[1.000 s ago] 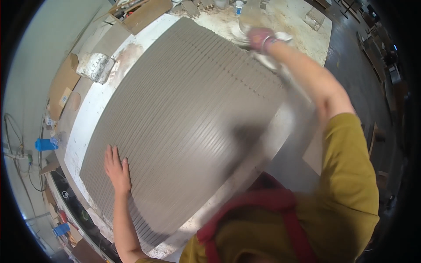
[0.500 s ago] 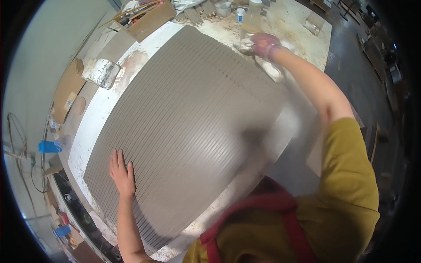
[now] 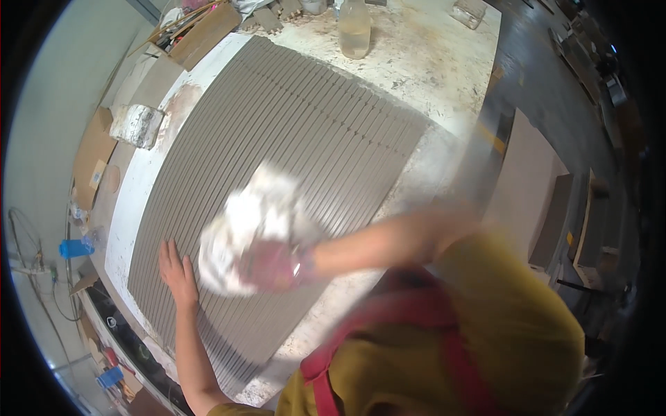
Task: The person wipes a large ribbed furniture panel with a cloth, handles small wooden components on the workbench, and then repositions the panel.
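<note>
A large grey panel [image 3: 326,132] with many narrow parallel grooves lies across the worktable. My bare left hand [image 3: 178,277] rests flat near the panel's left edge, fingers stretched out. Over the panel's lower middle is my right hand [image 3: 274,265], in a dark pinkish glove and smeared by motion. It grips a crumpled white cloth [image 3: 250,211], which covers part of the grooves just right of my left hand. Whether the cloth touches the panel all over cannot be made out.
On the pale worktable [image 3: 430,55], a bottle of cloudy liquid [image 3: 355,31] stands beyond the panel. A wooden tool box [image 3: 205,35] sits at the far left, and a whitish wrapped block [image 3: 137,126] lies beside the panel's left edge. Boards [image 3: 524,187] stand at the right.
My right hand has swept with the white cloth from the panel's far right corner to its near middle. My left hand stays flat on the panel. The view has shifted slightly.
</note>
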The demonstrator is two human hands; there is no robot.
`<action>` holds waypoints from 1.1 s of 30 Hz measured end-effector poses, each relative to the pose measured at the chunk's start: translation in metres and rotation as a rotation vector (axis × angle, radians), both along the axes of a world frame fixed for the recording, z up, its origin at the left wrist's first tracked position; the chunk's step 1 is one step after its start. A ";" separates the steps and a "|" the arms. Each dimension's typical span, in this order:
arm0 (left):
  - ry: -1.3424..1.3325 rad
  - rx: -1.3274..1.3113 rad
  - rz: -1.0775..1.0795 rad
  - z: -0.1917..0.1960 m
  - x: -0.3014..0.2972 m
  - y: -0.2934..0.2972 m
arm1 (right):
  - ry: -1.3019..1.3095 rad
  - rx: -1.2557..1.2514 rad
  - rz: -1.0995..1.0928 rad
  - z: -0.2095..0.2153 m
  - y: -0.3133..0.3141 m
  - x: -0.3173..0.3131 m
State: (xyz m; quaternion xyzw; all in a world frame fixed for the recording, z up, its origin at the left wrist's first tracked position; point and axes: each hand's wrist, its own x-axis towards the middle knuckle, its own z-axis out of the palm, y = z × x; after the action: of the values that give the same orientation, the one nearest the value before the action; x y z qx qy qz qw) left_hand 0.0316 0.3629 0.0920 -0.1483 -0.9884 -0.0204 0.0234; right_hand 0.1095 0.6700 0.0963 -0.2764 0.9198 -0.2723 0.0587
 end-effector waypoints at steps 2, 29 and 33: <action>0.019 -0.072 0.059 0.011 0.008 0.004 | -0.114 -0.080 0.222 -0.015 -0.051 0.016; -0.143 0.057 0.091 0.015 0.179 0.102 | -0.059 0.178 -0.728 0.068 0.327 -0.073; -0.138 0.057 0.098 0.012 0.178 0.097 | -0.117 0.013 -0.535 0.044 0.257 -0.071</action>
State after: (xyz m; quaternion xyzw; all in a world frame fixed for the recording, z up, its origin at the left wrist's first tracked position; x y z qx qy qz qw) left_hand 0.2100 0.4603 0.1036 -0.0972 -0.9928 -0.0576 -0.0396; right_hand 0.0386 0.9269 0.1404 -0.0068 0.9570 -0.2875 0.0393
